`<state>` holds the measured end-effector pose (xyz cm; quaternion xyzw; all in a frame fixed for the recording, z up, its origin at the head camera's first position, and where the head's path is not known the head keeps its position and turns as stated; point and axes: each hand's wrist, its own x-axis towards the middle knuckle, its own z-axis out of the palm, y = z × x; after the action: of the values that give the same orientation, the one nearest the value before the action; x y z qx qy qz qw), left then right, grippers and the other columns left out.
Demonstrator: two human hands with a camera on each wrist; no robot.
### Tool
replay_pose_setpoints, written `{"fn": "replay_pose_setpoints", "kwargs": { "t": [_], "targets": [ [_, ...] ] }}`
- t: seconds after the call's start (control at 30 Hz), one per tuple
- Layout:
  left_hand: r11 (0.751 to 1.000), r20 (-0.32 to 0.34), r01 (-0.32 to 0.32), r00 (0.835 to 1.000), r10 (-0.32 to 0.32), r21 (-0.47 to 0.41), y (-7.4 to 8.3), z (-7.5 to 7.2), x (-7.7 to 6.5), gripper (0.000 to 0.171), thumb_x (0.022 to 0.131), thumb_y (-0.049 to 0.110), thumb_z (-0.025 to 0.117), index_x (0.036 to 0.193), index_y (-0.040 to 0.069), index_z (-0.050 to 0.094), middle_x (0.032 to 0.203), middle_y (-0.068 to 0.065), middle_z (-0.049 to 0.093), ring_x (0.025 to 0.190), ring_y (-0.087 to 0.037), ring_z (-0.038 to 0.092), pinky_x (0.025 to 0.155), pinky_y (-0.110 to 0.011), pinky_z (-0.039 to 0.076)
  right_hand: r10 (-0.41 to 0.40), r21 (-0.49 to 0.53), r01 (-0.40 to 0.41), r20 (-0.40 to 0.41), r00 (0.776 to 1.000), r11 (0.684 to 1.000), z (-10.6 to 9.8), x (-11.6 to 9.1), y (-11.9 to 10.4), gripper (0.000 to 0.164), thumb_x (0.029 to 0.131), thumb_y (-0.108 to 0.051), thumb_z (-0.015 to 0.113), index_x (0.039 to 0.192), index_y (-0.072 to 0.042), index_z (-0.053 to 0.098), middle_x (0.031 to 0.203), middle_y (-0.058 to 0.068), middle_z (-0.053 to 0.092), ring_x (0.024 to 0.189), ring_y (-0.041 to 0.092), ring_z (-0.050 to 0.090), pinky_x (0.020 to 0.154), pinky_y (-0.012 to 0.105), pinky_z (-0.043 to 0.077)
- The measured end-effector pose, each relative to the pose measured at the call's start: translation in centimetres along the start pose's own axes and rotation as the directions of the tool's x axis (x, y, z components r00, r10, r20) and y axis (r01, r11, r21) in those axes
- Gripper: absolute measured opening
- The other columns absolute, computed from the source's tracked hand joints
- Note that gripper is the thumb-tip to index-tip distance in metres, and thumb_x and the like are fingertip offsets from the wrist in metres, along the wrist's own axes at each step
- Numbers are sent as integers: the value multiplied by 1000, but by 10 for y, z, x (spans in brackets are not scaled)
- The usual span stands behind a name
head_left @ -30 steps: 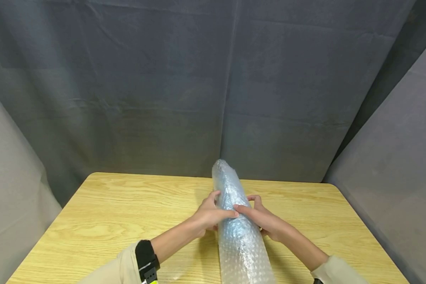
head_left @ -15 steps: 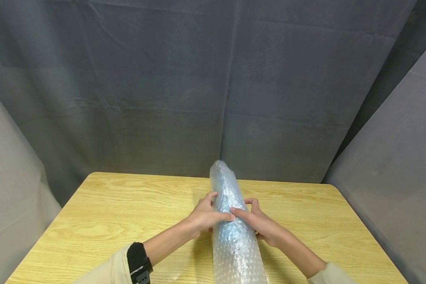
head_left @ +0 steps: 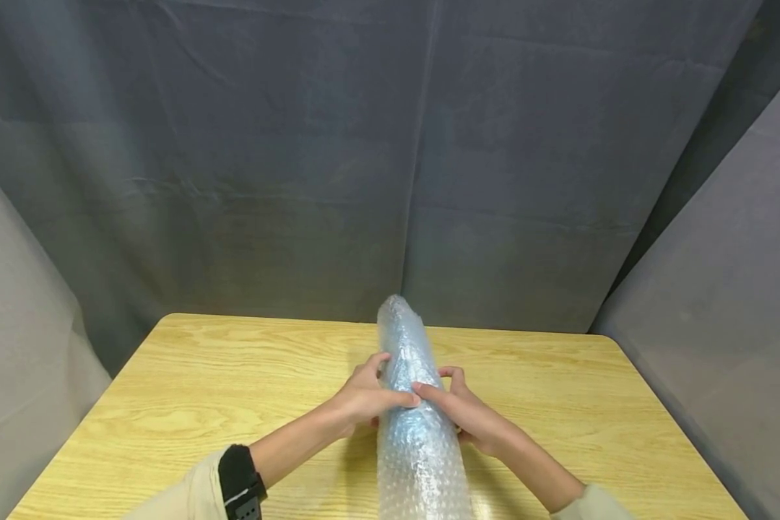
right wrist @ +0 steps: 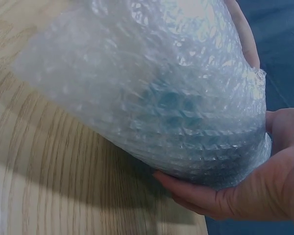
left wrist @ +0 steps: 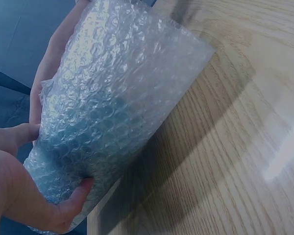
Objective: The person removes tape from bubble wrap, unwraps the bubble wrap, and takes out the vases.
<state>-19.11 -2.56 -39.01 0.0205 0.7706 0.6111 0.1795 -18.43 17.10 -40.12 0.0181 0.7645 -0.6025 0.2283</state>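
A long roll of clear bubble wrap (head_left: 422,469) points away from the person, tilted up with its far end above the table's back edge. A blue-green thing shows faintly through the layers; its kind is hidden. My left hand (head_left: 362,399) grips the roll's left side, thumb on top and fingers around the flank. From the right, my right hand (head_left: 471,417) holds it the same way, and the two thumb tips nearly meet on top. In the left wrist view, the wrap's loose end (left wrist: 171,63) flares out wide over the wood.
The wood-grain table (head_left: 188,383) has rounded far corners. Behind it hangs a dark grey curtain (head_left: 286,159), with lighter grey cloth (head_left: 721,289) on the right and more at the left. A black watch (head_left: 240,484) sits on the left wrist.
The roll and both hands have shifted a little to the left together. Both hands keep the same hold on the bubble wrap.
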Motion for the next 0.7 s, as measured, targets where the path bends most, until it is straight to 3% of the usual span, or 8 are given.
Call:
{"fn": "replay_pose_setpoints", "kwargs": {
  "t": [0.3, 0.53, 0.7],
  "targets": [
    [1000, 9, -8, 1000, 7, 11, -2, -4, 0, 96, 77, 17, 85, 154, 5, 29, 149, -26, 30, 118, -46, 51, 79, -62, 54, -6, 0, 6, 37, 999, 1000, 0, 9, 10, 88, 90, -58, 64, 142, -13, 10, 119, 26, 54, 98, 33, 64, 75, 43, 56],
    [1000, 18, 8, 1000, -8, 26, -7, -4, 1, 95, 77, 18, 85, 154, 6, 31, 149, -26, 30, 118, -47, 50, 78, -61, 55, 2, 13, -3, 29, 1000, 1000, 1, 14, 19, 85, 90, -60, 64, 139, -13, 13, 117, 25, 55, 94, 30, 65, 73, 42, 56],
    [999, 23, 12, 1000, -13, 47, -10, -4, 1, 95, 77, 20, 85, 154, 6, 31, 149, -27, 29, 119, -48, 49, 78, -61, 55, -2, 12, 2, 14, 1000, 1000, 7, 6, 16, 80, 93, -56, 61, 138, -11, 14, 115, 24, 56, 94, 31, 65, 72, 43, 57]
  ]
}}
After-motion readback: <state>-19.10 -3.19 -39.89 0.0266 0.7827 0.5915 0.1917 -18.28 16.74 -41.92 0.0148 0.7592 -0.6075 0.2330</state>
